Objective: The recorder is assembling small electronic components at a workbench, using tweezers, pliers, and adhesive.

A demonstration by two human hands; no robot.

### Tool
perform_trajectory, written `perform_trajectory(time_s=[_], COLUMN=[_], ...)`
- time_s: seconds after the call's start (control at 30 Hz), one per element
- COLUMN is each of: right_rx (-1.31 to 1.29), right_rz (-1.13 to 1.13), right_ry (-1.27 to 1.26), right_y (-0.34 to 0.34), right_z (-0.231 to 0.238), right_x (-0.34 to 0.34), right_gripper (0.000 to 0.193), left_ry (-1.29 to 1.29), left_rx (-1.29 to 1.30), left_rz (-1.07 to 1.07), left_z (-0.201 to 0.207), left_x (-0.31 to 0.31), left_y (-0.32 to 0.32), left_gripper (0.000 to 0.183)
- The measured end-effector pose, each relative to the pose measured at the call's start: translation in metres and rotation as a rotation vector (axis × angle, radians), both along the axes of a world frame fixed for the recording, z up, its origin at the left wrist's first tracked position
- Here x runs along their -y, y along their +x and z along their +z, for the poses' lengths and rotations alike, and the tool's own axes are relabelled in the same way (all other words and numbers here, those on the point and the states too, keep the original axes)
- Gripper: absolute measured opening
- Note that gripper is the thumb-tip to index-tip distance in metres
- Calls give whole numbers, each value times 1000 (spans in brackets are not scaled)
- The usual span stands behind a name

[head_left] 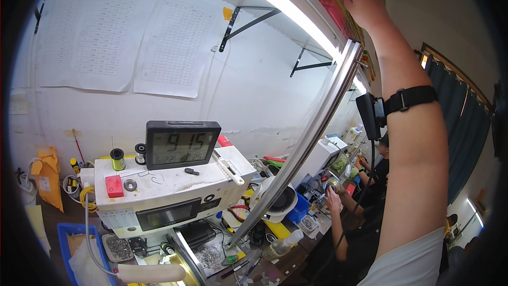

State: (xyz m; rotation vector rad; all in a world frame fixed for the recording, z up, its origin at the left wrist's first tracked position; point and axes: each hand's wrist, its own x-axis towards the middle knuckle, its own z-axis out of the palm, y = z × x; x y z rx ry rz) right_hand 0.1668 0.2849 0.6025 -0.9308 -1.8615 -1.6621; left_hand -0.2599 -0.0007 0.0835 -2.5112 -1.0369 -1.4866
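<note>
My right arm reaches up along the right side, with a black strap and a small black camera-like device on it. At the top, my right hand (pixel 364 4) has its fingers closed over the edge of a yellow and pink stack of small ridged blocks (pixel 330 0) on the high shelf. The stack's exact kind is unclear, and the palm side of the hand is hidden. My left hand does not show. Below the raised arm, a slanting metal post (pixel 296 164) rises from the bench toward the shelf.
A digital clock (pixel 182 145) stands on a white machine (pixel 169 190), beside a green spool (pixel 117 160) and a red block (pixel 114 186). A blue bin (pixel 66 246) sits lower left. At right, co-workers' hands (pixel 333 201) work at the bench. A clear bottle (pixel 283 246) stands nearer.
</note>
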Motion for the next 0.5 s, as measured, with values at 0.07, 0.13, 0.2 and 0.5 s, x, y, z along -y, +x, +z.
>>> perform_trajectory(time_s=[0.07,0.13,0.2,0.5], right_rx=[-26,-47,-68,-167], right_rz=[-44,-27,-15,132], right_ry=[17,-6,-28,-81], right_y=[-3,1,6,13], right_z=[-5,-2,1,-1], right_x=[2,0,0,-2], right_gripper=[38,39,41,47], left_ry=[3,-5,-4,-1], left_rx=[-3,-7,-7,-3], left_rz=[7,10,9,8], left_z=[0,-1,-2,0], left_x=[1,1,1,-1], left_y=[0,0,0,2], left_gripper=[20,20,19,19])
